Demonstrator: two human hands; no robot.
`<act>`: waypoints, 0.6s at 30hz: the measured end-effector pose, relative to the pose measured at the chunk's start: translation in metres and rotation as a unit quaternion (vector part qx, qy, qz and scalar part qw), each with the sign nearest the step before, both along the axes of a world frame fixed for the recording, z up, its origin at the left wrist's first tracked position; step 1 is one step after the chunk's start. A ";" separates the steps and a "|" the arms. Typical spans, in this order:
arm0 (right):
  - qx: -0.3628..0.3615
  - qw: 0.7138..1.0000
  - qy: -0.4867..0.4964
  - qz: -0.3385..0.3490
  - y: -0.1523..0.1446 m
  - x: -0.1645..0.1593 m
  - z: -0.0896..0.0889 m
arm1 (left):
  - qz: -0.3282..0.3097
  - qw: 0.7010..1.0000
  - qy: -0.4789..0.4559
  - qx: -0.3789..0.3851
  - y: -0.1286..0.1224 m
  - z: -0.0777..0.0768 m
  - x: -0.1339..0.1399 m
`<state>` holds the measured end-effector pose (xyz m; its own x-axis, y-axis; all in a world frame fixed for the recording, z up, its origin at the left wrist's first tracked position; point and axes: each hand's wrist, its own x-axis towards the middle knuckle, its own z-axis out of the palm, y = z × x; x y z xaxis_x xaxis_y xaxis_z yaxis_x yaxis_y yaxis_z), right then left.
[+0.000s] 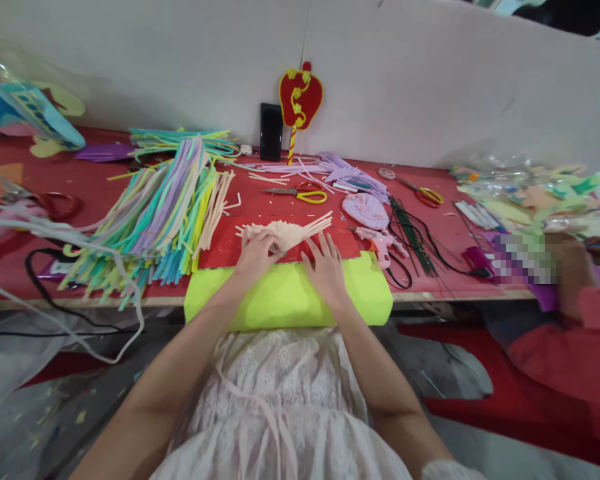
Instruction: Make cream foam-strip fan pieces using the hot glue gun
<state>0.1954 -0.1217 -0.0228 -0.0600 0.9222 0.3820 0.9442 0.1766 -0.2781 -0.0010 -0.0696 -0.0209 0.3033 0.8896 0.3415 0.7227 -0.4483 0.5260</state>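
Note:
Several cream pipe cleaners (287, 233), laid side by side into a fan-like piece, rest on a red mat (220, 250) in front of me. My left hand (257, 255) is on the near left side of this piece, thumb and fingers closed together on its edge. Beside its right end, my right hand (326, 265) lies with fingers stretched and spread, the fingertips touching or close to the strips' ends. Under my wrists a bright yellow-green sheet (280, 300) hangs over the table's front edge. Beyond the piece lie yellow-handled pliers (300, 193).
Left is a large heap of coloured pipe cleaners (155, 207); scissors (45, 200) lie farther left. At right are a pink glue gun (383, 245), green wire stems (414, 233) and a black cable. A phone (271, 132) and red fan ornament (301, 100) stand behind. Another person's hand (573, 267) works far right.

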 end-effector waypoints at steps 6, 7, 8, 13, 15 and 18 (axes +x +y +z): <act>-0.016 1.000 -0.015 0.019 -0.014 -0.011 0.003 | -0.001 1.000 0.001 -0.001 0.000 0.000 -0.001; -0.020 0.999 -0.016 0.019 -0.015 -0.011 0.003 | 0.000 1.000 0.000 -0.002 0.000 0.000 -0.001; -0.023 0.999 -0.017 0.019 -0.015 -0.012 0.003 | -0.001 1.000 0.000 -0.001 0.000 0.000 -0.001; -0.035 0.999 -0.011 0.019 -0.013 -0.011 0.003 | -0.005 1.000 0.000 0.001 0.000 0.002 -0.001; -0.035 0.999 -0.007 0.017 -0.013 -0.012 0.003 | -0.003 1.000 0.002 -0.002 -0.001 0.003 -0.001; -0.031 0.999 -0.009 0.015 -0.013 -0.013 0.004 | 0.000 1.000 0.005 -0.007 -0.001 0.003 -0.001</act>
<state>0.1828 -0.1346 -0.0191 -0.0942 0.9417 0.3230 0.9437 0.1878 -0.2722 -0.0015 -0.0704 -0.0174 0.3073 0.8937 0.3269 0.7273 -0.4421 0.5250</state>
